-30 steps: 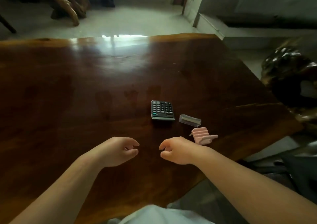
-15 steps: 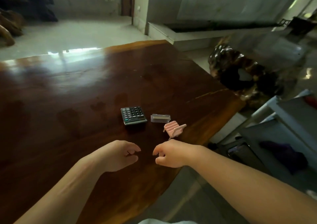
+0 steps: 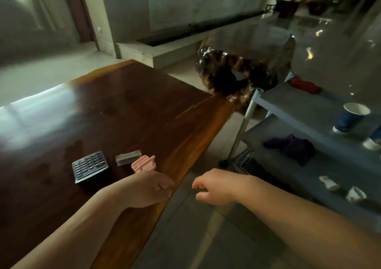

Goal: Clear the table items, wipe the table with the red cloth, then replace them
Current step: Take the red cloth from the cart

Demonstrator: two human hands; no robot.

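Off to the right, past the table's (image 3: 123, 107) edge, stands a grey cart (image 3: 305, 107) with two shelves in view. On its upper shelf the red cloth (image 3: 305, 85) lies bunched at the far end, and a blue paper cup (image 3: 349, 116) stands nearer to me; I cannot see whether anything is in the cup. On the lower shelf sit a dark purple cloth (image 3: 292, 147) and, nearer, two small crumpled white pieces (image 3: 342, 189). Between table and cart, at the far corner, a dark glossy carved wooden piece (image 3: 233, 74) rises from the floor. On the table's near right part lie three things in a row: a calculator (image 3: 89, 166) to the left, a small clear holder (image 3: 128, 157) beside it, and a pink ridged piece (image 3: 143, 164) just right of that, close to the edge. My left hand (image 3: 147, 189) hovers over the table edge just near of the pink piece, fingers loosely curled, holding nothing. My right hand (image 3: 216, 186) hangs over the floor between table and cart, fingers slack and apart, empty.
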